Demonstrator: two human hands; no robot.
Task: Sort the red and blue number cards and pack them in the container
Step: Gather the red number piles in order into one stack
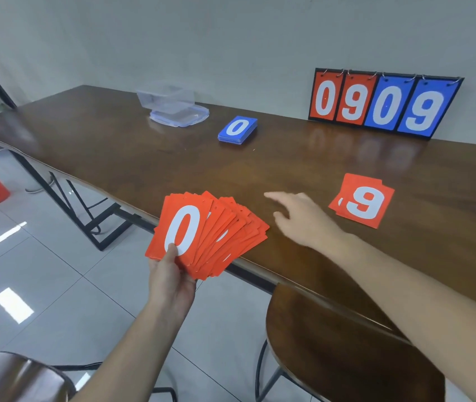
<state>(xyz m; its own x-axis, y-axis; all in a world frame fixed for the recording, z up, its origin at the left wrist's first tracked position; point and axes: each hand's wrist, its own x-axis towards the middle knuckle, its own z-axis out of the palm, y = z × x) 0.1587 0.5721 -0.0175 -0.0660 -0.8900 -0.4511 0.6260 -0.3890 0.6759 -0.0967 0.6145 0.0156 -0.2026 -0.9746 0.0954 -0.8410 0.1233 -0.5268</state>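
Left hand point(170, 274): gripped a fan of red cards point(207, 233) by its lower corner, thumb on the top "0", over the bench's point(144, 158) near edge. Right hand point(297, 219): released, fingers spread, above the bench between fan and small red pile point(361, 201). Cards judged thin, light, stiff, slick; best pinched at edges. Blue stack point(238, 129) lay toward the far edge, beside the clear container point(170, 100).

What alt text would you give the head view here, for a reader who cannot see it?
The left hand grips a fan of red number cards topped by a 0 at the wooden table edge, while the open right hand hovers over the table. A small red pile showing 9, a blue stack, a clear container and a scoreboard lie beyond.
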